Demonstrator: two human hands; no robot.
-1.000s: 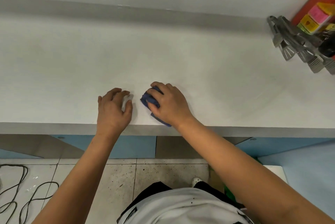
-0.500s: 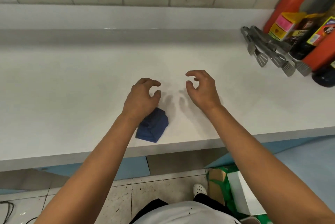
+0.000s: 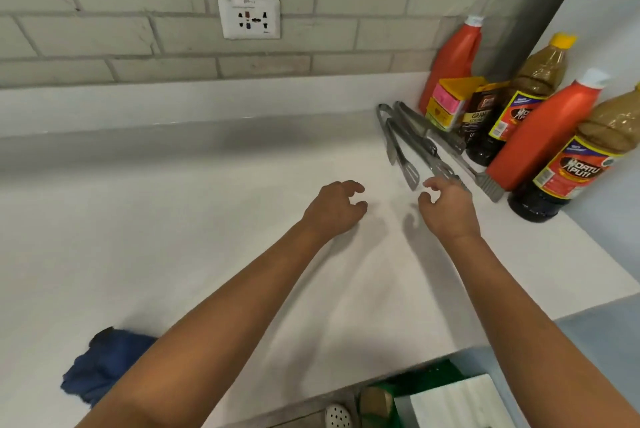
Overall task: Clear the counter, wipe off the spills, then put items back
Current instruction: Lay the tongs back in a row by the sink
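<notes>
A crumpled blue cloth [image 3: 100, 365] lies on the white counter [image 3: 173, 237] near its front edge, partly hidden by my left forearm. My left hand [image 3: 334, 209] hovers over the middle of the counter, fingers loosely curled, holding nothing. My right hand [image 3: 446, 207] hangs just in front of the metal tongs [image 3: 408, 153], fingers loosely curled and empty, its fingertips close to the tongs' flat ends. Behind the tongs, in the right corner, stand two red bottles [image 3: 540, 136], brown sauce bottles [image 3: 588, 160] and a yellow and pink box [image 3: 446, 105].
A brick wall with a white socket [image 3: 249, 18] runs behind the counter. A grey column and a pale wall close off the right corner. Below the counter's front edge are a green and white box [image 3: 446, 400] and shoes on the floor.
My right hand let go of the blue cloth, which now lies at the front left. Both hands moved right and forward toward the tongs and bottles, and the view swung up and right.
</notes>
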